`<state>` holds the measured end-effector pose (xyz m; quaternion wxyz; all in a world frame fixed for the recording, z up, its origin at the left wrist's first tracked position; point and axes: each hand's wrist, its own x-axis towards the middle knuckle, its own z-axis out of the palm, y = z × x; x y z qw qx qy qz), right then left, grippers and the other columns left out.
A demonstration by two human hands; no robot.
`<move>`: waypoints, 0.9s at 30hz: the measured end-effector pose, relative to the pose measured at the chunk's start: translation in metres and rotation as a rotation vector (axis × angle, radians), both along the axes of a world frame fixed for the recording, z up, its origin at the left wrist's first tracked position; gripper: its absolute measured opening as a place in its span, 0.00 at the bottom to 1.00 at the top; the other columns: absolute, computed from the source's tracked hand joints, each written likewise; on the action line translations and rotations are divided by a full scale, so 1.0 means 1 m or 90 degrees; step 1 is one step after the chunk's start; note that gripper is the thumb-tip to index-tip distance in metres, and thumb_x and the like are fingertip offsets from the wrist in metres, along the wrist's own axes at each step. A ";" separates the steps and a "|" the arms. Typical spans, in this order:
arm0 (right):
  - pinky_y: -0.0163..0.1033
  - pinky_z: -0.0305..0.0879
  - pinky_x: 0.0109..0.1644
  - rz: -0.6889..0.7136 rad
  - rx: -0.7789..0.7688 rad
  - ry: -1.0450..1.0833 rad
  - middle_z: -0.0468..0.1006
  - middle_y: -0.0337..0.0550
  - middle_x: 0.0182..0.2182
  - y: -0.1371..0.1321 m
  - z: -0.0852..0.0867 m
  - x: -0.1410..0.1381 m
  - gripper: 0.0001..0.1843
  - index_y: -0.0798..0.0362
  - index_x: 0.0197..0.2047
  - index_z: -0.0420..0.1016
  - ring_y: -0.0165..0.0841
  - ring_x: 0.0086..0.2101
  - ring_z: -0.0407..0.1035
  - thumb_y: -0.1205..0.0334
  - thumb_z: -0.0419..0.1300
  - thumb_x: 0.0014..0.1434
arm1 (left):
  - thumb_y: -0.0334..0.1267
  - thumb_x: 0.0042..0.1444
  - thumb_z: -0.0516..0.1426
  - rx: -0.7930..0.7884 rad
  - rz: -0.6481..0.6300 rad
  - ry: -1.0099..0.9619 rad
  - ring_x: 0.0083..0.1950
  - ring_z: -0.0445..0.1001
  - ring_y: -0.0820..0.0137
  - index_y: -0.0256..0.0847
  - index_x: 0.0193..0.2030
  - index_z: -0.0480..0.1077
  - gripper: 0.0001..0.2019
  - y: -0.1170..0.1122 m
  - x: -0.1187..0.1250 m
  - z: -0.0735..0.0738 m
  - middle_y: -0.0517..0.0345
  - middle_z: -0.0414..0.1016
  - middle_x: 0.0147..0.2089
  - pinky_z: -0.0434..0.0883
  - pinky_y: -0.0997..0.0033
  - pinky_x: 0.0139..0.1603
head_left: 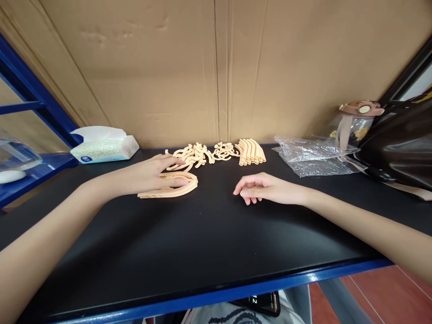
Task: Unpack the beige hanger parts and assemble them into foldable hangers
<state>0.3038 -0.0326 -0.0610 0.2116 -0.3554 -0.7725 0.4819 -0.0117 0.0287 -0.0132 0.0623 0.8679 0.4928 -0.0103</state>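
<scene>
My left hand (164,173) lies over a bundle of long, U-shaped beige strips (173,192) on the black table. Its thumb rests inside the bend, while the other fingers stretch forward above the upper arm, apart from the thumb. Beyond those fingertips lies a loose heap of small curved beige pieces (199,155). Over the table's middle right is my right hand (258,189), its fingers loosely curled and slightly apart with nothing visible in them. Farther back, a neat row of curved beige strips (251,152) stands side by side, touching the heap's right end.
A tissue pack (104,150) sits at back left. Clear plastic bags (310,155), a strapped drink bottle (357,123) and a dark bag (401,139) occupy the right. A cardboard wall (151,76) closes the back; the table (202,252) has a blue front edge.
</scene>
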 end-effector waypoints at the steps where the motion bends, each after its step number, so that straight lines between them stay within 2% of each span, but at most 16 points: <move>1: 0.33 0.63 0.34 0.000 0.000 -0.001 0.74 0.39 0.29 0.000 0.000 0.000 0.14 0.55 0.43 0.73 0.26 0.30 0.67 0.55 0.55 0.62 | 0.63 0.55 0.46 0.025 -0.008 -0.024 0.65 0.56 0.54 0.47 0.61 0.63 0.33 0.003 0.000 -0.002 0.55 0.61 0.64 0.55 0.59 0.63; 5: 0.34 0.63 0.34 0.001 0.002 -0.002 0.74 0.39 0.29 0.000 0.000 0.000 0.14 0.55 0.43 0.73 0.27 0.30 0.67 0.54 0.55 0.62 | 0.56 0.62 0.37 0.128 -0.025 -0.090 0.60 0.63 0.58 0.42 0.51 0.72 0.30 0.015 -0.001 -0.015 0.53 0.70 0.57 0.59 0.60 0.61; 8: 0.34 0.63 0.34 0.002 0.001 0.001 0.74 0.39 0.29 0.000 0.000 0.000 0.14 0.55 0.44 0.73 0.27 0.30 0.67 0.54 0.55 0.62 | 0.52 0.62 0.40 0.189 0.012 -0.097 0.55 0.68 0.58 0.40 0.48 0.72 0.26 0.021 -0.002 -0.023 0.50 0.73 0.52 0.62 0.60 0.56; 11: 0.34 0.63 0.33 -0.003 -0.002 0.001 0.74 0.39 0.29 0.000 0.000 0.000 0.13 0.55 0.43 0.73 0.27 0.30 0.67 0.55 0.55 0.62 | 0.48 0.58 0.46 0.219 0.061 -0.102 0.48 0.72 0.58 0.40 0.45 0.73 0.20 0.022 -0.003 -0.025 0.51 0.76 0.47 0.66 0.61 0.49; 15: 0.34 0.63 0.33 -0.002 -0.003 -0.001 0.74 0.39 0.29 0.000 0.000 0.000 0.14 0.55 0.43 0.73 0.27 0.30 0.67 0.54 0.56 0.62 | 0.47 0.56 0.49 0.216 0.128 -0.091 0.43 0.73 0.61 0.40 0.43 0.73 0.17 0.022 -0.008 -0.018 0.52 0.77 0.42 0.67 0.65 0.42; 20: 0.34 0.63 0.34 -0.004 -0.001 -0.009 0.74 0.39 0.29 0.000 0.000 0.000 0.15 0.55 0.43 0.73 0.27 0.30 0.67 0.53 0.55 0.62 | 0.49 0.53 0.53 0.196 0.182 -0.053 0.48 0.71 0.55 0.36 0.44 0.72 0.20 0.029 -0.024 -0.012 0.46 0.76 0.46 0.65 0.62 0.45; 24: 0.34 0.63 0.34 -0.002 0.002 -0.013 0.74 0.39 0.29 0.000 0.000 0.000 0.15 0.56 0.44 0.73 0.27 0.30 0.67 0.53 0.55 0.61 | 0.55 0.51 0.54 0.117 0.205 -0.051 0.41 0.74 0.60 0.39 0.43 0.73 0.22 0.038 -0.033 -0.014 0.51 0.78 0.42 0.67 0.66 0.39; 27: 0.34 0.63 0.34 0.003 0.005 -0.006 0.74 0.40 0.29 0.000 0.000 0.000 0.15 0.56 0.44 0.73 0.27 0.30 0.67 0.53 0.55 0.62 | 0.53 0.51 0.55 0.085 0.205 -0.057 0.38 0.75 0.63 0.40 0.41 0.73 0.20 0.040 -0.034 -0.018 0.55 0.79 0.40 0.67 0.69 0.35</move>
